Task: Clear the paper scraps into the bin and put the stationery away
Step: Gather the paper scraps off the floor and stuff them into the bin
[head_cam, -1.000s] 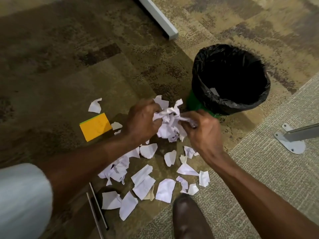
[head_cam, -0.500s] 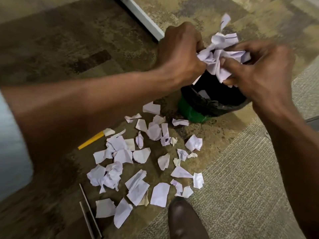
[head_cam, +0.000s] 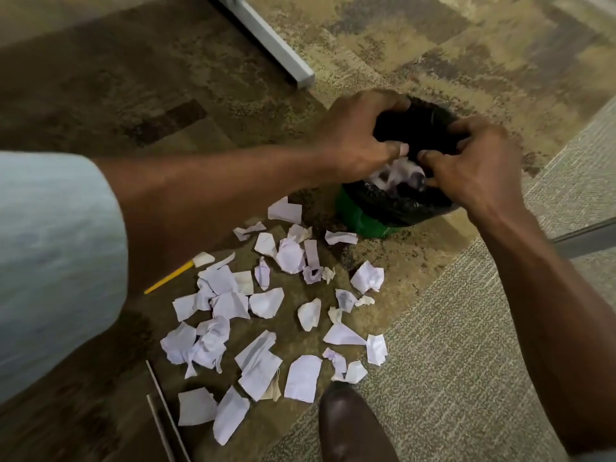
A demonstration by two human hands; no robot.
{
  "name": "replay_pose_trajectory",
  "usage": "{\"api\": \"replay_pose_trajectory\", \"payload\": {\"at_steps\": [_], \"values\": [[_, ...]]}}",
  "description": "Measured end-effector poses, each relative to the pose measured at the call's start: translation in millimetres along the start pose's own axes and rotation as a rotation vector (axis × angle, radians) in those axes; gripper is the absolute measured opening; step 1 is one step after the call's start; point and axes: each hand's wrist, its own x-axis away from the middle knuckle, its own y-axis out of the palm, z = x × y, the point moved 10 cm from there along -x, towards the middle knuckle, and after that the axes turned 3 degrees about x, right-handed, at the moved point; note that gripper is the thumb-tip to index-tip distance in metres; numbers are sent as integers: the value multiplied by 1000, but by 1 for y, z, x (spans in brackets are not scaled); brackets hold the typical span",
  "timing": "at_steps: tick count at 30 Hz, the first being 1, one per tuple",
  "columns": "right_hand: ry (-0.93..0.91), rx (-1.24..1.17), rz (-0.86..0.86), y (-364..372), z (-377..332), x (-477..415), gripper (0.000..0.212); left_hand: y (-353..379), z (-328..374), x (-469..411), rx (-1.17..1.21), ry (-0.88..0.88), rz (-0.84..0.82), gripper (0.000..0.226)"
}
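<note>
A green bin with a black liner (head_cam: pixel 400 208) stands on the carpet. Both of my hands hover over its mouth. My left hand (head_cam: pixel 360 138) is at its left rim and my right hand (head_cam: pixel 480 168) at its right, fingers curled and apart. Between and below my thumbs, a blurred wad of white paper (head_cam: pixel 396 176) is inside the liner, free of my fingers. Several torn paper scraps (head_cam: pixel 266 303) lie scattered on the floor in front of the bin. A yellow pad (head_cam: pixel 170 276) shows only as an edge beside my left forearm.
Two thin grey sticks (head_cam: pixel 163 408) lie at the lower left of the scraps. My brown shoe (head_cam: pixel 353 425) stands just below them. A white furniture leg (head_cam: pixel 276 45) runs behind the bin, and a grey metal bar (head_cam: pixel 583 238) lies at the right.
My hands gathered a wad of scraps off the floor, carried it up over the bin and lowered to its mouth. The wad has left my fingers and is in the liner.
</note>
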Motion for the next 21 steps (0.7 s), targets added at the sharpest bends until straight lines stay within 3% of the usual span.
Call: {"api": "replay_pose_trajectory", "payload": {"at_steps": [2,6,9,12,16,21], "values": [[-9,-39,37,-7,-4,5,57,-13,-2,6,52,51,66,57],[-177,-111,85,-11,-36,30,38,-36,-30,25,54,27,238,14],[-331,-161,33,9,-65,63,27,-34,-77,48,-69,-94,257,16],[-479,-76,-96,57,-83,92,24,-4,-137,74,-300,-203,41,56],[-545,154,-271,134,-70,122,41,31,-199,108,-577,-266,-160,121],[-513,409,-461,200,-17,135,81,56,-219,126,-679,-274,-250,149]]}}
